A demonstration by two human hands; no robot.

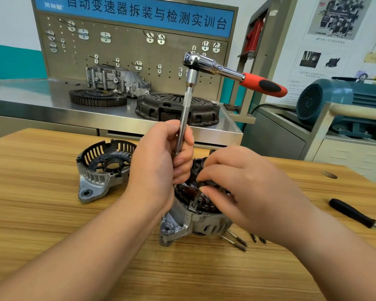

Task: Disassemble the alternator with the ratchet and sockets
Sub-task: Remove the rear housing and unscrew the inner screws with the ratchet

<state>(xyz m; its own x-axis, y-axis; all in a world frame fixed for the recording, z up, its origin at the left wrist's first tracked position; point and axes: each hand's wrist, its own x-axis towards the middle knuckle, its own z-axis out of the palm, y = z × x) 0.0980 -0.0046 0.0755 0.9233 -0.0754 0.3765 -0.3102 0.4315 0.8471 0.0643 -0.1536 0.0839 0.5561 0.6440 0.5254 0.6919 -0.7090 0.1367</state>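
Ratchet extension point(186, 109) upright over the alternator point(200, 222), my left fingers point(183, 157) wrapped round it, my right fingers point(206, 173) pinching a dark part point(214, 183)

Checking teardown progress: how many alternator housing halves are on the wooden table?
2. One end cover lies apart, left of the left hand; the other half, holding copper windings, sits beneath the right hand. No further half looks hidden.
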